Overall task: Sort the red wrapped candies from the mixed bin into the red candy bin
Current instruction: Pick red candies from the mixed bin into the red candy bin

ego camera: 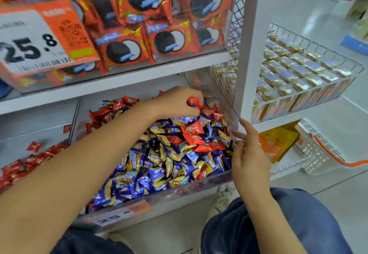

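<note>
Your left hand (177, 102) pinches a red candy (192, 101) at the mixed bin's (179, 191) twelve o'clock; your right hand (249, 158), apparently empty, fingers loosely spread, rests at three o'clock.

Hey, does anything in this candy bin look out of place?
Yes. Red wrapped candies lie scattered among the blue and gold candies in the mixed bin, mostly toward its back right. The left hand holds red candies there.

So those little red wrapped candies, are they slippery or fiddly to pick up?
Probably light: the left hand pinches a red candy with fingertips alone. The glossy wrappers look slippery, though the twisted ends offer grip. Loosely piled in the mixed bin, neighbours likely shift when one's pulled.
</note>
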Motion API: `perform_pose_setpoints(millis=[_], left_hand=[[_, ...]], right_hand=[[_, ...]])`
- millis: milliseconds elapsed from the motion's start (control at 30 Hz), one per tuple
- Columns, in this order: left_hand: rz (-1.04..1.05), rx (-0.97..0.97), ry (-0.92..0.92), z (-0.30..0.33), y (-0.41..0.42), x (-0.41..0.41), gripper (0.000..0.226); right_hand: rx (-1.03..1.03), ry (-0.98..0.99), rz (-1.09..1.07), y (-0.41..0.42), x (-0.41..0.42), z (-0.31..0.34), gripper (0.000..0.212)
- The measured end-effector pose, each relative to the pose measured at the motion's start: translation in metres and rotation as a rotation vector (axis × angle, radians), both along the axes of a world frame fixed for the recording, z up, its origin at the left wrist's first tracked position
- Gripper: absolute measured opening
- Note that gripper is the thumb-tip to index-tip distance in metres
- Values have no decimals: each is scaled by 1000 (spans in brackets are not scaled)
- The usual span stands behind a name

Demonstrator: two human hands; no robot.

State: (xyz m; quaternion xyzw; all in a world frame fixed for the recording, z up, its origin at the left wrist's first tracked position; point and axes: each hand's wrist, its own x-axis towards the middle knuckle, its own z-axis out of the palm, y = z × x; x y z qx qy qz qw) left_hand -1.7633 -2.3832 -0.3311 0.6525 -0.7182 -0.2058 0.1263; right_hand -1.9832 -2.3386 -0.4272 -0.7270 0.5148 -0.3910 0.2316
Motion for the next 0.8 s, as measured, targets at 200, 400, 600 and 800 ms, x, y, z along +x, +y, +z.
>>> perform_pose_setpoints(millis=[200, 400, 600, 800], left_hand=[[27, -120, 20, -6, 83, 9, 19], [155, -179, -255, -28, 143, 13, 48], [264, -193, -98, -26, 165, 16, 65], [388, -330, 29, -14, 165, 19, 54]], right_hand=[[-39, -96, -24, 10, -4, 10, 52], [-220, 10, 83, 39, -1, 38, 43], [-90, 457, 300, 49, 22, 55, 53], [-17, 526, 279, 41, 36, 61, 45]])
